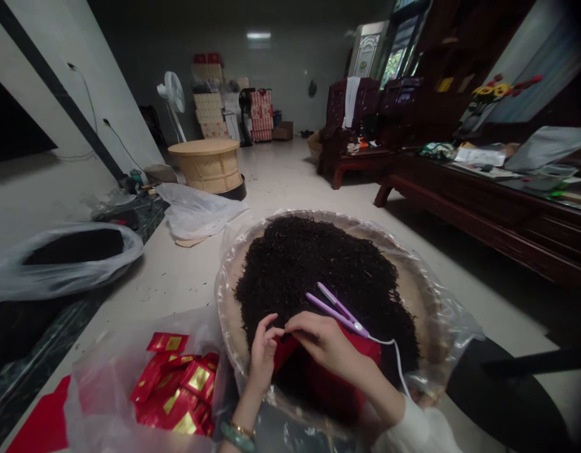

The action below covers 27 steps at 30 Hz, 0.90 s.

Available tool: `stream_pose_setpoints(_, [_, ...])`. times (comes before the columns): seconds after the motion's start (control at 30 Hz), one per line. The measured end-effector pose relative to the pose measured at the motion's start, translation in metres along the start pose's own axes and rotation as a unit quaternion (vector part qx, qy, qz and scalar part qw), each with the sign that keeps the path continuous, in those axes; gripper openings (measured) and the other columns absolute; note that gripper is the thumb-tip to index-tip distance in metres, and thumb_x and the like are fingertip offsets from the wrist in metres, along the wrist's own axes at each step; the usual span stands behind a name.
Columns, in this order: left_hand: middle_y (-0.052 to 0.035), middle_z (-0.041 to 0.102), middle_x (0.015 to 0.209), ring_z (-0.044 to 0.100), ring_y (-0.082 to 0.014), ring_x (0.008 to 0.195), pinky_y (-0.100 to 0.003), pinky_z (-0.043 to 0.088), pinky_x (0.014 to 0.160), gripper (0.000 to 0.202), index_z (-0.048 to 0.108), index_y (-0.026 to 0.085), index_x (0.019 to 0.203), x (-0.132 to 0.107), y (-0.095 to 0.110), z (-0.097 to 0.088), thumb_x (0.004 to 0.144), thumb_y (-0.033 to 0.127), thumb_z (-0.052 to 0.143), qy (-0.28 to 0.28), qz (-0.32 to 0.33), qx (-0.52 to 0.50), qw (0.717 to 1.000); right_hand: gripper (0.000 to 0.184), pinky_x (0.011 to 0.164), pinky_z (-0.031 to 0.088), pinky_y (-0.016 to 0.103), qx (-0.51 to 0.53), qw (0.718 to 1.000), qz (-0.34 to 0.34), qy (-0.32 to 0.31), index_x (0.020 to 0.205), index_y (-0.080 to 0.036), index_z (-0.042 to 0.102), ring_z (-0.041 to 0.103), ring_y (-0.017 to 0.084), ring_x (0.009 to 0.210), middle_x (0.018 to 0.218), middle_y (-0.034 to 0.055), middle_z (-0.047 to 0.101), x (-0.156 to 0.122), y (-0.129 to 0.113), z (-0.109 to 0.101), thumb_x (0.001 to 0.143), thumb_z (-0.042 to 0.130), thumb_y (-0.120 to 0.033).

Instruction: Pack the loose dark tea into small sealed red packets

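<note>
Both hands are over a wide round basket [432, 314] lined with clear plastic and heaped with dark, dry, twisted leaves that look like tea [314, 258]. My left hand [263, 352] is at the near side, fingers bent and apart, palm turned inward. Beside it, my right hand [321, 340] has its thumb and fingers pinched together near the left fingertips; whatever is in the pinch is too small to make out. Red material [283, 352] shows below the hands, partly hidden. A purple hand-held heat sealer [340, 311], jaws apart, lies just beyond my right hand.
A plastic bag holds several red-and-gold packets [177, 390] at left. Another bag of dark leaves [78, 246] stands farther left. The sealer's white cord [398, 362] runs by my right arm. A wooden table [483, 214], a drum-shaped stand [208, 167] and a fan [173, 94] stand beyond.
</note>
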<state>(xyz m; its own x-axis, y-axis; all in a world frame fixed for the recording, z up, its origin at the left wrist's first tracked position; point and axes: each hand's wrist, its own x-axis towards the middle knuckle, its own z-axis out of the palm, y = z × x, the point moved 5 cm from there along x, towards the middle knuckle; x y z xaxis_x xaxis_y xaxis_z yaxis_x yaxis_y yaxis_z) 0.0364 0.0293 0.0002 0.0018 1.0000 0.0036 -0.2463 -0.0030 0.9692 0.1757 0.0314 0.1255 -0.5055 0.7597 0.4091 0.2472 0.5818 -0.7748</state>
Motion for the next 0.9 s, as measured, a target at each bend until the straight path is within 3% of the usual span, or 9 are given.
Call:
stream_pose_setpoints(0.17, [-0.0068,0.07,0.09,0.065,-0.0269,0.093,-0.036,0.045,0.089,0.077,0.051,0.019,0.12,0.001,0.006,0.0,0.069,0.076,0.059,0.002,0.011,0.015,1.0,0.029,0.089,0.054,0.032,0.007,1.0,-0.008,0.021,0.114,-0.021,0.061,0.066,0.018,0.103,0.113,0.0082,0.07,-0.005,-0.001,-0.002,0.093,0.044,-0.011])
stream_pose_setpoints(0.33, [-0.0066,0.069,0.088,0.065,-0.0239,0.083,-0.032,0.049,0.077,0.079,0.051,0.018,0.123,0.001,0.009,0.0,0.07,0.076,0.058,0.008,-0.003,-0.009,1.0,0.027,0.089,0.055,0.04,-0.102,0.988,-0.021,0.114,0.116,-0.021,0.058,0.062,0.022,0.103,0.107,0.0095,0.069,-0.018,0.005,0.0,0.092,0.049,-0.014])
stream_pose_setpoints(0.47, [-0.0044,0.068,0.084,0.064,-0.02,0.072,-0.029,0.048,0.068,0.077,0.05,0.018,0.124,0.0,0.007,0.003,0.072,0.074,0.057,0.006,-0.015,-0.034,0.999,0.028,0.091,0.052,0.047,-0.214,0.97,-0.073,0.092,0.114,-0.021,0.059,0.056,0.026,0.106,0.1,0.0092,0.068,-0.025,0.0,0.014,0.089,0.049,-0.011])
stream_pose_setpoints(0.57, [-0.0038,0.068,0.082,0.063,-0.0196,0.069,-0.028,0.047,0.064,0.078,0.049,0.019,0.124,0.0,0.003,0.003,0.071,0.075,0.058,0.002,-0.012,-0.029,1.0,0.026,0.09,0.051,0.052,-0.287,0.954,-0.047,0.076,0.11,-0.017,0.061,0.051,0.032,0.111,0.1,0.012,0.065,-0.024,0.002,0.019,0.085,0.06,-0.016])
stream_pose_setpoints(0.73, [-0.006,0.068,0.084,0.063,-0.0205,0.069,-0.029,0.046,0.062,0.08,0.049,0.017,0.126,0.001,-0.007,0.0,0.072,0.076,0.056,-0.008,0.002,-0.011,1.0,0.017,0.083,0.053,0.046,-0.318,0.945,-0.038,0.066,0.092,-0.017,0.062,0.056,0.029,0.099,0.091,0.0091,0.066,-0.022,0.012,0.017,0.08,0.072,-0.022])
stream_pose_setpoints(0.9, [-0.0051,0.068,0.08,0.062,-0.0204,0.068,-0.029,0.046,0.061,0.081,0.049,0.017,0.127,0.0,-0.006,-0.001,0.072,0.077,0.053,-0.008,-0.002,-0.01,1.0,0.02,0.077,0.051,0.038,-0.308,0.949,-0.036,0.053,0.091,-0.017,0.062,0.058,0.025,0.092,0.09,0.0077,0.066,-0.024,0.014,0.016,0.081,0.072,-0.032])
